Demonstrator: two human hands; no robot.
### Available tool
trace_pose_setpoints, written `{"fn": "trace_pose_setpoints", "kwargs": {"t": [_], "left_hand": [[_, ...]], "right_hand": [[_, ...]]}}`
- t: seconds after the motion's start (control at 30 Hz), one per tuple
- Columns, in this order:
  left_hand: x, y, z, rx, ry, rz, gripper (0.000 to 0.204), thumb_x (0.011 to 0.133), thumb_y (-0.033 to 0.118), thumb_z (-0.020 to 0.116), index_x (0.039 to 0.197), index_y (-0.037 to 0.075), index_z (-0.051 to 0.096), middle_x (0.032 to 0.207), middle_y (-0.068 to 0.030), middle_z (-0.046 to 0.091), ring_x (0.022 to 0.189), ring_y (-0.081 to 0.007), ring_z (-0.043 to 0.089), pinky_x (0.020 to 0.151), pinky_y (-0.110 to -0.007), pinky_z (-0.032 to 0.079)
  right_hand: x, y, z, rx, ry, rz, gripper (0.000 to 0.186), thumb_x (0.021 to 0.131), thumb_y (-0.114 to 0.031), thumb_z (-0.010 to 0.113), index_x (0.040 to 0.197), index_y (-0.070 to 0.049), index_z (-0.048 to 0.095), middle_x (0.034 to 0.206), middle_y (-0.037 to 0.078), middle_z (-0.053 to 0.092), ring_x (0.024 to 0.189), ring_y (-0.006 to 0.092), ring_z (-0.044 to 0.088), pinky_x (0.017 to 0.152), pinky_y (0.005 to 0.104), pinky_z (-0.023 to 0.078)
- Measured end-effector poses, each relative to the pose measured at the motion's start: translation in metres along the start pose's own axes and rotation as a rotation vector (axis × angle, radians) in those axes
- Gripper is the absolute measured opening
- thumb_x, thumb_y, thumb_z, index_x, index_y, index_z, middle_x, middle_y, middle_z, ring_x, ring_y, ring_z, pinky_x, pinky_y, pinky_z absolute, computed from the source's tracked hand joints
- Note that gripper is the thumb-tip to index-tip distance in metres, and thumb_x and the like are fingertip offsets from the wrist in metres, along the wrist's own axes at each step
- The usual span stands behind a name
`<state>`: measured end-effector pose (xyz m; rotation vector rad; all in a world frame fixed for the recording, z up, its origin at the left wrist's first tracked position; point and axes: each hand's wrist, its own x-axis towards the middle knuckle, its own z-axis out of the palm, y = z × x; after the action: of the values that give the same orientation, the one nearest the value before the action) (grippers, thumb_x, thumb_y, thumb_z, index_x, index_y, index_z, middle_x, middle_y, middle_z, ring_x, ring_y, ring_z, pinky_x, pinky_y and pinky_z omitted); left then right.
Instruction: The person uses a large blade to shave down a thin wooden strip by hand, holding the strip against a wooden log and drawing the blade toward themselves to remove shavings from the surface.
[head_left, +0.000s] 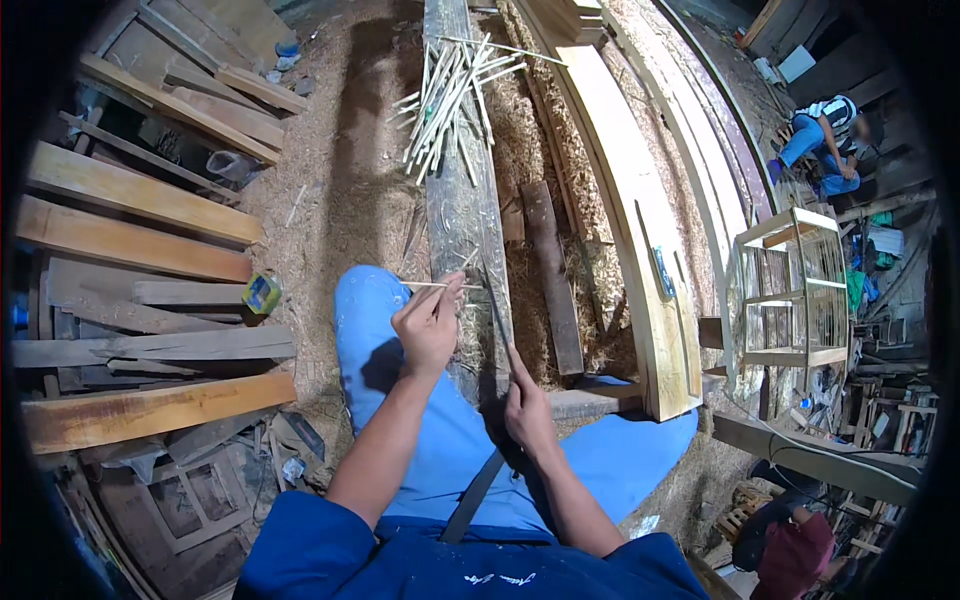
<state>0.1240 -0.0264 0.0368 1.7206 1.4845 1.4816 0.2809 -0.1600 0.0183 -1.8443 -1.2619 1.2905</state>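
Far left, planks [130, 190] lie stacked across a sawdust floor [340, 170], with a small green and yellow box [261, 293] at their inner edge. Next comes the person's left knee in blue trousers [370, 320], raised beside a long grey beam [462, 215] that runs away from the body. The left hand [428, 325] sits above that knee, its fingers [440, 295] pinched on a thin pale stick [440, 285] that lies crosswise, its tip reaching over the beam. Farther up the beam rests a loose bundle of similar sticks [450, 95], fanned out and well apart from the hands. The right hand [527, 410] is lower, just right of the beam, fingers clenched around a dark blade [497, 318] whose tip points up toward the held stick; whether they touch I cannot tell. Right of this stand pale curved boards [640, 230] on edge, then an open wooden frame [795, 290]. A seated person [825, 130] in blue works at the far upper right, and another person in a red cap [795, 555] is at the lower right.
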Motion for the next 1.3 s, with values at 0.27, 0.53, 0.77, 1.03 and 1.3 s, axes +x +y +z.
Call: {"fn": "trace_pose_setpoints", "kwargs": {"t": [0.27, 0.53, 0.77, 1.03, 1.3], "left_hand": [[0.0, -0.013, -0.005, -0.075, 0.157, -0.018, 0.015, 0.102, -0.002, 0.066, 0.111, -0.008, 0.076, 0.104, -0.0168, 0.079, 0.088, -0.022, 0.078, 0.074, -0.033, 0.065], [0.0, -0.029, -0.025, 0.046, 0.301, -0.063, 0.02, 0.107, 0.001, 0.06, 0.12, -0.008, 0.072, 0.106, -0.0166, 0.077, 0.092, -0.0216, 0.076, 0.084, -0.035, 0.067], [-0.005, -0.027, -0.02, -0.015, 0.229, -0.085, 0.019, 0.107, 0.003, 0.06, 0.116, -0.008, 0.073, 0.103, -0.0158, 0.077, 0.091, -0.0213, 0.076, 0.081, -0.034, 0.066], [-0.007, -0.022, -0.008, -0.103, 0.091, -0.095, 0.014, 0.103, -0.004, 0.064, 0.11, -0.008, 0.075, 0.103, -0.0157, 0.078, 0.087, -0.0217, 0.078, 0.078, -0.033, 0.066], [-0.011, -0.022, -0.005, -0.132, 0.059, -0.076, 0.015, 0.103, -0.002, 0.065, 0.11, -0.012, 0.075, 0.101, -0.0164, 0.077, 0.092, -0.021, 0.077, 0.083, -0.035, 0.068]], "right_hand": [[-0.011, -0.002, -0.013, 0.05, 0.018, -0.135, 0.065, 0.101, 0.003, 0.05, 0.161, -0.021, 0.048, 0.105, 0.029, 0.071, 0.088, 0.0381, 0.074, 0.083, 0.0396, 0.057], [-0.016, 0.009, -0.005, -0.081, -0.143, -0.249, 0.068, 0.098, 0.0, 0.053, 0.161, -0.025, 0.047, 0.105, 0.029, 0.07, 0.095, 0.0461, 0.07, 0.089, 0.0482, 0.055], [0.007, 0.011, -0.014, -0.087, -0.013, -0.166, 0.07, 0.097, -0.001, 0.053, 0.162, -0.028, 0.046, 0.097, 0.029, 0.069, 0.088, 0.045, 0.071, 0.085, 0.0481, 0.056], [-0.004, -0.004, -0.007, -0.023, -0.007, -0.205, 0.069, 0.098, 0.005, 0.048, 0.161, -0.022, 0.048, 0.09, 0.021, 0.065, 0.072, 0.0245, 0.06, 0.078, 0.0338, 0.054], [-0.011, -0.01, -0.004, 0.006, 0.055, -0.289, 0.066, 0.1, 0.003, 0.048, 0.162, -0.022, 0.047, 0.088, 0.023, 0.064, 0.071, 0.0252, 0.062, 0.073, 0.0345, 0.053]]}}
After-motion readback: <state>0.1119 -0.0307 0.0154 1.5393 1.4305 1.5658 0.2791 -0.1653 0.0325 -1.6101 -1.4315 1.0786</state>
